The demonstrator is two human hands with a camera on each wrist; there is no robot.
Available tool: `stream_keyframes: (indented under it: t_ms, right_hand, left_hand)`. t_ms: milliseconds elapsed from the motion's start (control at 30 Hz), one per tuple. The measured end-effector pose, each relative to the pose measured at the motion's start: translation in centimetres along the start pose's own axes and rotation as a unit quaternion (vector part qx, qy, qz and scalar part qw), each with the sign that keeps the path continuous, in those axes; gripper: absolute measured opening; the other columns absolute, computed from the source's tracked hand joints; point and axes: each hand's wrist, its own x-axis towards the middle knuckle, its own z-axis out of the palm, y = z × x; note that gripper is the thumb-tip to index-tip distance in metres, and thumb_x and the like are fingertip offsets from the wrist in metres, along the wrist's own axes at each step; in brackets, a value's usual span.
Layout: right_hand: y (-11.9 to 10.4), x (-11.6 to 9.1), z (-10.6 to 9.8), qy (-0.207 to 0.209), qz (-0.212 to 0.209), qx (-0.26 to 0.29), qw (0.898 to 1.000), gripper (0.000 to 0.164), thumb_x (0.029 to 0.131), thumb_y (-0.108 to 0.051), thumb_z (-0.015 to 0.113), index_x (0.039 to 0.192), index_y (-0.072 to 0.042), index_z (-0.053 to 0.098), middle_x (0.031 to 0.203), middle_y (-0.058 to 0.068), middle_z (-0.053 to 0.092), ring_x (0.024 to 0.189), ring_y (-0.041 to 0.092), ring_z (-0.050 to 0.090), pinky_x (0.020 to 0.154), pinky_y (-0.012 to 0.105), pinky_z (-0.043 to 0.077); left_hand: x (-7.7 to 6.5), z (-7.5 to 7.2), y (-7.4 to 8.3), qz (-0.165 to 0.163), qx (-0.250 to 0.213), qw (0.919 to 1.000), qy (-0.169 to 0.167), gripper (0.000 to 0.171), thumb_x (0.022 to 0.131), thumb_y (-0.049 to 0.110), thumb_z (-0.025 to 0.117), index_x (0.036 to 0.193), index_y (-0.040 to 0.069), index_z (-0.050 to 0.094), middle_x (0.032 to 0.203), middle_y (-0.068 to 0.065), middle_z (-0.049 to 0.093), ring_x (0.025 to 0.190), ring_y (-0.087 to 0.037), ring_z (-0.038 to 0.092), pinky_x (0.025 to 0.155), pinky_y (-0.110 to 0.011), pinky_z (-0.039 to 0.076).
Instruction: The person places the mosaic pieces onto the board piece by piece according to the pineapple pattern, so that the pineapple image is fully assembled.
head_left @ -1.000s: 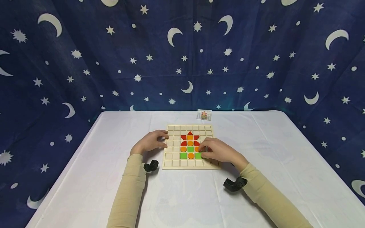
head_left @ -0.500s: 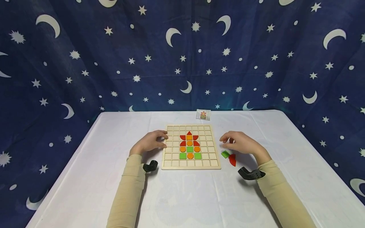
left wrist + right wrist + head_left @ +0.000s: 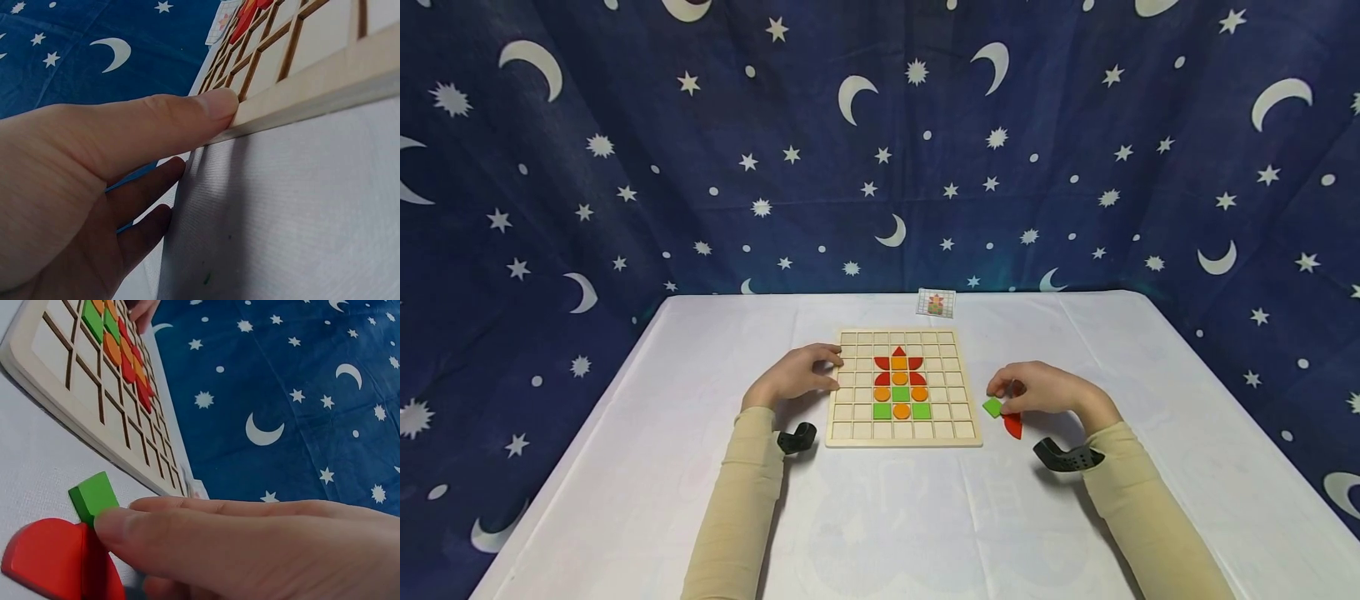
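Observation:
A wooden grid board (image 3: 940,430) lies on the table with red, orange and green tiles set in its middle columns. My left hand (image 3: 793,375) rests at the board's left edge, its thumb (image 3: 215,103) touching the wooden rim and its other fingers spread apart. To the right of the board, my right hand (image 3: 1048,390) is low over loose tiles. Its thumb tip (image 3: 115,522) overlaps the corner of a green square tile (image 3: 992,407), and the index finger reaches past the tile's far side. Red rounded tiles (image 3: 44,556) lie against the green one, partly under the hand.
Behind the board lies a small pattern card (image 3: 936,303) with a coloured figure on a grid. White cloth (image 3: 880,517) covers the table. A dark blue curtain (image 3: 775,200) with moons and stars hangs at the back and sides.
My right hand has left the board's tiles, moved right to the loose tiles and come down at the green one. A green square shows fully in the board's lower row. My left hand stays put.

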Motion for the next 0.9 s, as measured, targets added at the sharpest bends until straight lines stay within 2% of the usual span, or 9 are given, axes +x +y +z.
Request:
stream_keyframes:
  t_ms: [200,600,733,900]
  right_hand:
    - [0.03,-0.02,0.43,-0.001,-0.007,0.001,1.0,0.024,0.083,-0.015,0.077,0.105,-0.011,0.07,0.093,-0.004,0.064,0.082,0.012,0.054,0.074,0.03,0.049]
    - [0.01,0.34,1.04,0.013,0.004,-0.005,1.0,0.019,0.083,-0.016,0.076,0.1,-0.013,0.068,0.09,-0.005,0.06,0.082,0.014,0.053,0.075,0.032,0.049]
    - [0.07,0.48,1.06,0.025,0.01,-0.008,1.0,0.013,0.085,-0.017,0.074,0.094,-0.013,0.067,0.087,-0.003,0.058,0.08,0.015,0.052,0.075,0.033,0.048]
    - [0.35,0.48,0.98,0.041,0.009,-0.019,0.999,0.017,0.083,-0.018,0.077,0.095,-0.012,0.067,0.088,-0.002,0.058,0.08,0.015,0.052,0.075,0.033,0.048]
  left_hand:
    - [-0.02,-0.02,0.01,0.001,0.001,1.0,0.0,0.041,0.084,0.016,0.077,0.122,0.005,0.066,0.148,-0.01,0.046,0.14,-0.032,0.035,0.115,-0.047,0.03]
    - [-0.05,0.06,-0.09,0.003,0.002,1.0,-0.002,0.041,0.085,0.016,0.077,0.123,0.005,0.066,0.148,-0.01,0.047,0.14,-0.032,0.036,0.114,-0.047,0.03]
    - [0.01,0.05,-0.09,0.006,0.001,1.0,0.0,0.041,0.085,0.016,0.077,0.123,0.005,0.066,0.147,-0.01,0.047,0.14,-0.032,0.036,0.114,-0.047,0.031]
    - [0.03,0.02,-0.07,0.009,0.003,0.9999,0.003,0.04,0.085,0.016,0.077,0.122,0.005,0.066,0.147,-0.011,0.047,0.14,-0.032,0.036,0.115,-0.047,0.031]
